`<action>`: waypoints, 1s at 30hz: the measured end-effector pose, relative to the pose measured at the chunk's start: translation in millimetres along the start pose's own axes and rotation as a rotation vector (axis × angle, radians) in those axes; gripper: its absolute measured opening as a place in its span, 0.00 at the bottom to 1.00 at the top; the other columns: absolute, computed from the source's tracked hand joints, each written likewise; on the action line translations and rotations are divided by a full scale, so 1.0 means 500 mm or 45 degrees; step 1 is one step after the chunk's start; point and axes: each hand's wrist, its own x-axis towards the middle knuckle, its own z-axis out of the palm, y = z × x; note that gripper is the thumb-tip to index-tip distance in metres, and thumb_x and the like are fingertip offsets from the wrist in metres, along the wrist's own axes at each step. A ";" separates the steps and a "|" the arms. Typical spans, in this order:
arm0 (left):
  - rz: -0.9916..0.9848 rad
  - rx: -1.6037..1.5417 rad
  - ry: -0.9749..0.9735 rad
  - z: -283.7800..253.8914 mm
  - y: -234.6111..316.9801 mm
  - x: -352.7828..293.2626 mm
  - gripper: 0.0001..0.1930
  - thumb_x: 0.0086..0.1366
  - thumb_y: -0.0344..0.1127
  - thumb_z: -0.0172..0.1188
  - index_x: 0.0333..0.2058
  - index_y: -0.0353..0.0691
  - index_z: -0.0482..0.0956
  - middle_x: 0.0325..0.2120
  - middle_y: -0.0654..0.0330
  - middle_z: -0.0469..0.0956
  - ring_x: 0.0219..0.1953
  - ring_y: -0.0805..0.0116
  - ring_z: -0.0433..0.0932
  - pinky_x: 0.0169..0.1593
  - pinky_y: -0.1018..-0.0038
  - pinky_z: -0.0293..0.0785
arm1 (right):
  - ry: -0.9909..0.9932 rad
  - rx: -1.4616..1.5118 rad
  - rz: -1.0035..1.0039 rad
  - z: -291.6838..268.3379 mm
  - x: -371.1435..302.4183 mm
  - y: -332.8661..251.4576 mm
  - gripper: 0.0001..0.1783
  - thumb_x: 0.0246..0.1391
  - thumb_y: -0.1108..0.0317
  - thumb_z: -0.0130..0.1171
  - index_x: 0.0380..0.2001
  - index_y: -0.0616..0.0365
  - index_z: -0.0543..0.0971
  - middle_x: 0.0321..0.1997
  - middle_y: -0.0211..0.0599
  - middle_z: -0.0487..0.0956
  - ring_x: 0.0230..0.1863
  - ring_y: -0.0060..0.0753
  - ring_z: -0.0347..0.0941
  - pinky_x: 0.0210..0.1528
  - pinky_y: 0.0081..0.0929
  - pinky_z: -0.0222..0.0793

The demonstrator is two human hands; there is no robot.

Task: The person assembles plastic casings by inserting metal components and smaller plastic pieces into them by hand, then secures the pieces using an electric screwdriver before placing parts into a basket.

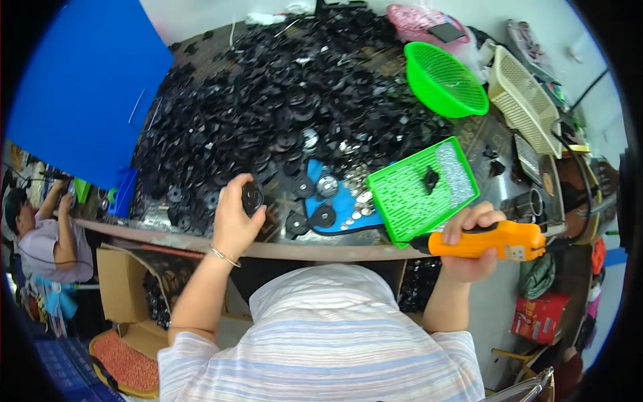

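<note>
My left hand [236, 216] grips a round black plastic part [252, 197] between thumb and fingers, above the front edge of the table. In my right hand [473, 242] is an orange electric screwdriver [499, 241], its dark tip pointing left toward the near corner of a green slotted tray [408, 199]. Silvery screws fill the tray's right side, and a small black piece [431, 179] lies in its middle. Between my hands, a blue mat [341, 208] bears shiny metal discs [327, 186] and round black parts [322, 216].
A large heap of black plastic parts [268, 114] covers the table's middle and back. A green basket [447, 80] and a cream basket [524, 94] stand at the back right. A blue panel [80, 80] rises at the left. Another person [53, 241] works at far left.
</note>
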 end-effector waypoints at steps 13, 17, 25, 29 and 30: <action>0.445 -0.156 -0.154 0.317 0.417 0.538 0.40 0.39 0.42 0.70 0.51 0.40 0.58 0.43 0.47 0.70 0.47 0.47 0.69 0.48 0.58 0.68 | 0.159 -0.125 -0.116 -0.056 -0.041 -0.069 0.24 0.48 0.54 0.58 0.35 0.63 0.64 0.31 0.40 0.64 0.21 0.31 0.67 0.22 0.24 0.68; 0.674 0.510 -0.338 0.400 0.422 0.515 0.18 0.54 0.36 0.51 0.45 0.44 0.70 0.46 0.55 0.70 0.55 0.58 0.63 0.53 0.55 0.59 | 0.226 -0.200 -0.107 -0.083 -0.057 -0.085 0.24 0.46 0.54 0.59 0.35 0.62 0.64 0.31 0.39 0.63 0.20 0.30 0.67 0.21 0.23 0.68; 1.006 0.580 -0.190 0.423 0.379 0.534 0.08 0.55 0.32 0.48 0.30 0.43 0.77 0.30 0.55 0.77 0.36 0.59 0.77 0.50 0.60 0.65 | 0.177 -0.217 -0.114 -0.101 -0.042 -0.082 0.23 0.48 0.55 0.58 0.35 0.62 0.63 0.30 0.38 0.63 0.20 0.29 0.67 0.19 0.20 0.67; 1.108 0.523 0.163 0.273 0.352 0.520 0.04 0.51 0.32 0.50 0.24 0.44 0.73 0.22 0.58 0.73 0.27 0.61 0.75 0.30 0.66 0.71 | 0.159 -0.214 -0.136 -0.097 -0.038 -0.077 0.23 0.49 0.55 0.57 0.34 0.62 0.63 0.30 0.38 0.62 0.20 0.28 0.67 0.19 0.19 0.67; 1.019 0.574 0.166 0.221 0.338 0.506 0.06 0.53 0.34 0.48 0.24 0.45 0.75 0.25 0.59 0.76 0.30 0.62 0.77 0.33 0.66 0.70 | 0.152 -0.202 -0.132 -0.094 -0.036 -0.074 0.23 0.49 0.55 0.57 0.34 0.62 0.63 0.30 0.38 0.62 0.20 0.28 0.67 0.19 0.19 0.67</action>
